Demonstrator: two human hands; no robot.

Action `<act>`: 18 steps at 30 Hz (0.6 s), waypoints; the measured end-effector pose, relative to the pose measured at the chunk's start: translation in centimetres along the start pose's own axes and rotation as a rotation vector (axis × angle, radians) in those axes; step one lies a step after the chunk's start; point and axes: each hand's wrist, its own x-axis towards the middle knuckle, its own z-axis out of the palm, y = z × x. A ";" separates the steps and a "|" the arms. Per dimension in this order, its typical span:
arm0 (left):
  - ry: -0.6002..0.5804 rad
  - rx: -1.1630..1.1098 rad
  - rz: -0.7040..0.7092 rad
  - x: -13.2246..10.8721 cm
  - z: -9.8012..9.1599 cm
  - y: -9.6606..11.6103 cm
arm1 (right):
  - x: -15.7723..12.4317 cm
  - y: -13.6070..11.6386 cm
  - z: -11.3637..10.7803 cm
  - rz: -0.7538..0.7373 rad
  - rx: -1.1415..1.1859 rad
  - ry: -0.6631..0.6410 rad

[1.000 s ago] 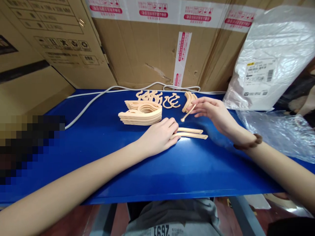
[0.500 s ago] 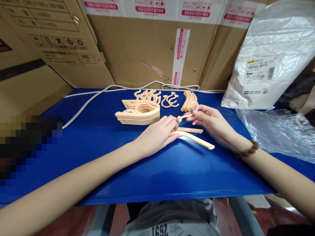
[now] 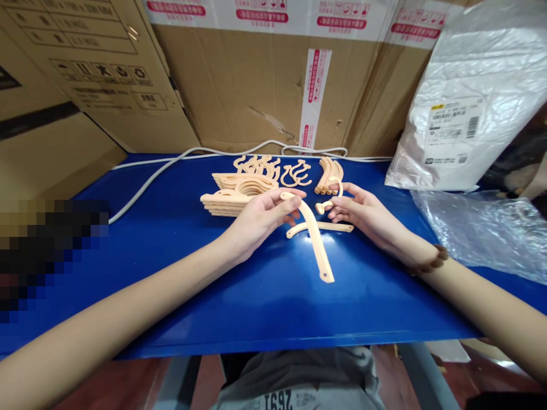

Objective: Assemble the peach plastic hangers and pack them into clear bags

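Head: left grip [image 3: 261, 219] holds curved strip [image 3: 315, 238]

stacked pieces [image 3: 224, 199]: partly behind left hand [image 3: 267, 215] | white bag [image 3: 482, 74]: cut by top edge | label [image 3: 455, 124]: illegible

The one view looks from the wearer's head, near, above and behind the bare-handed left grip [image 3: 265, 216] and right grip [image 3: 363, 209], facing forward and down across the flat, glossy blue desk [image 3: 256, 310] to upright brown cardboard [image 3: 239, 91] beyond them.
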 end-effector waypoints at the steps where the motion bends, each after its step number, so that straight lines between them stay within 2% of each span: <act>1: -0.008 -0.021 -0.023 0.0 0.0 0.0 | 0.0 0.0 0.0 0.000 -0.020 0.002; 5: -0.019 0.022 -0.130 -0.1 -0.1 0.5 | 0.2 0.3 -0.3 -0.036 -0.088 -0.002; 8: -0.070 0.248 -0.157 -0.5 0.0 0.9 | 0.2 0.5 -0.4 -0.072 -0.146 -0.009; 10: -0.099 0.562 -0.034 -0.9 0.3 1.0 | 0.2 0.5 -0.4 -0.080 -0.185 -0.010; 14: -0.060 1.391 0.326 -1.8 0.8 0.5 | -0.1 0.3 -0.2 -0.085 -0.201 -0.023; 16: -0.054 1.679 0.375 -1.9 0.8 0.0 | -0.2 0.2 0.0 -0.069 -0.194 -0.032; 18: -0.052 1.821 0.342 -1.8 0.8 -0.5 | -0.2 0.1 0.3 -0.051 -0.195 -0.044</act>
